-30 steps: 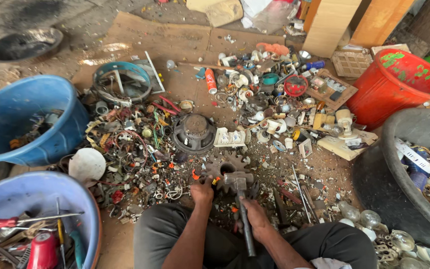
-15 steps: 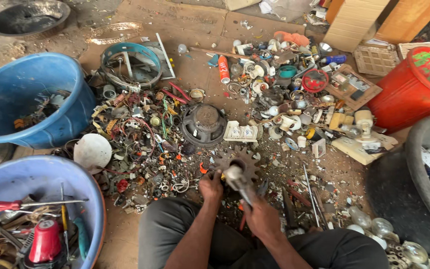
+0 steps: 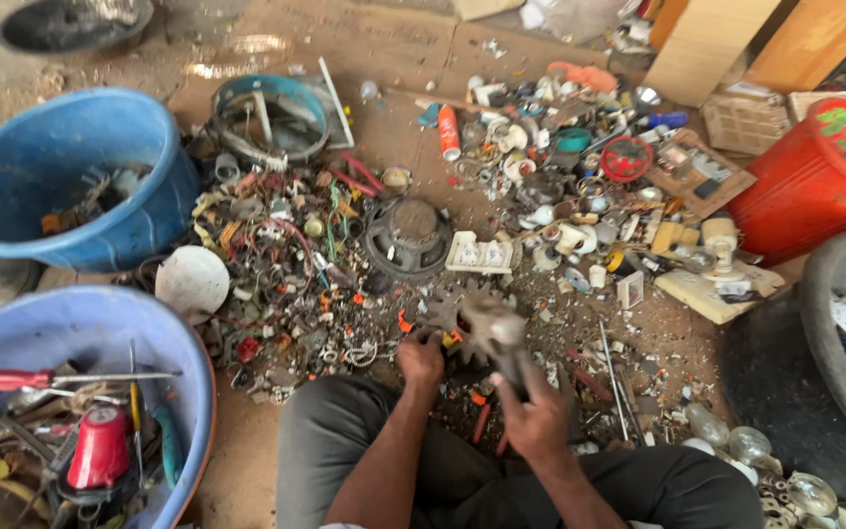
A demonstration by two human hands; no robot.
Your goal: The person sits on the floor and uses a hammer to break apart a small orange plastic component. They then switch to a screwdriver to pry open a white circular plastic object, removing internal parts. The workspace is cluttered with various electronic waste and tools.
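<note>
Right hand (image 3: pixel 538 421) closed on hammer handle (image 3: pixel 516 367), head now blurred, mid-swing; left hand (image 3: pixel 421 358) pinches toothed metal gear (image 3: pixel 447 313) on floor (image 3: pixel 247 460).

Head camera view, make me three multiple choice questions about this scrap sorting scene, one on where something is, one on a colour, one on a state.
1. Where is the red-handled screwdriver?
A. In the blue basin at lower left
B. On the red bucket
C. In the person's right hand

2. What colour is the bucket at the right edge?
A. Green
B. Red
C. White

3. What is the right hand doing?
A. Resting flat on the knee
B. Reaching into the blue tub
C. Gripping a grey metal tool

Answers: 1 A, the screwdriver lies across the rim area inside the blue basin with other tools. 2 B, its wall is plainly red. 3 C, the fingers are closed round the tool, which is blurred and points up toward the toothed metal piece by the left hand.
</note>
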